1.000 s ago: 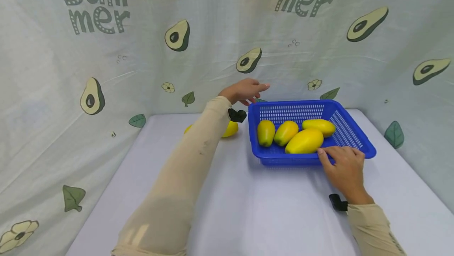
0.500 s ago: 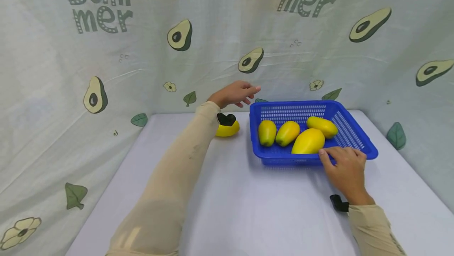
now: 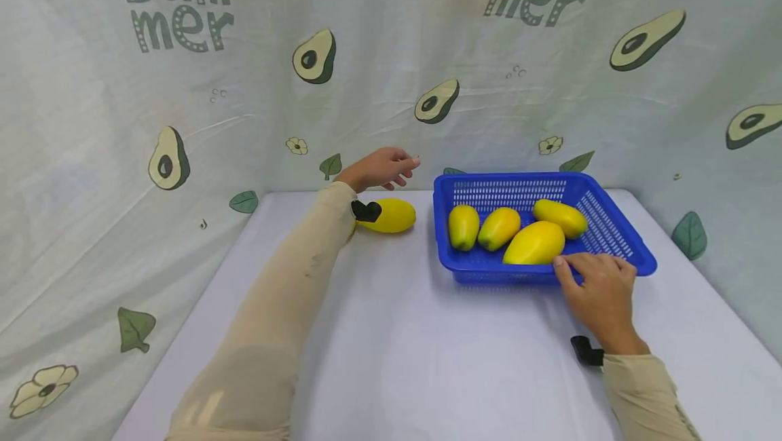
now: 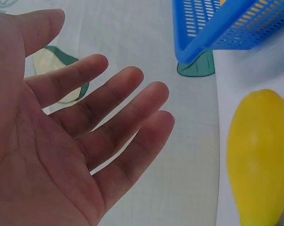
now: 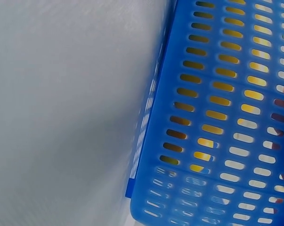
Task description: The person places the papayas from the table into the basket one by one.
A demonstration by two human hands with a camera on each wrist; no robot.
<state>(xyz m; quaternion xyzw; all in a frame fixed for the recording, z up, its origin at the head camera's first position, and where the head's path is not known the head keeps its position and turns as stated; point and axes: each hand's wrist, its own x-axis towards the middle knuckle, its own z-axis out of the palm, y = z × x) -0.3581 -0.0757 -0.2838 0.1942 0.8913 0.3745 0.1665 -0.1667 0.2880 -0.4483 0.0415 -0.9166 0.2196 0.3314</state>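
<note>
We lose part of the loose yellow fruit (image 3: 397,216) behind the wrist mount (image 3: 366,211); the right wrist view crops the basket (image 5: 189,85).

Left hand (image 3: 381,168) shifted left from basket (image 3: 476,269); tabletop fruit (image 3: 396,216) more exposed.

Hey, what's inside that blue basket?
Four yellow fruits lie inside the blue basket. Its near rim hides the lower edge of the front fruit; what lies beneath the fruits is covered.
</note>
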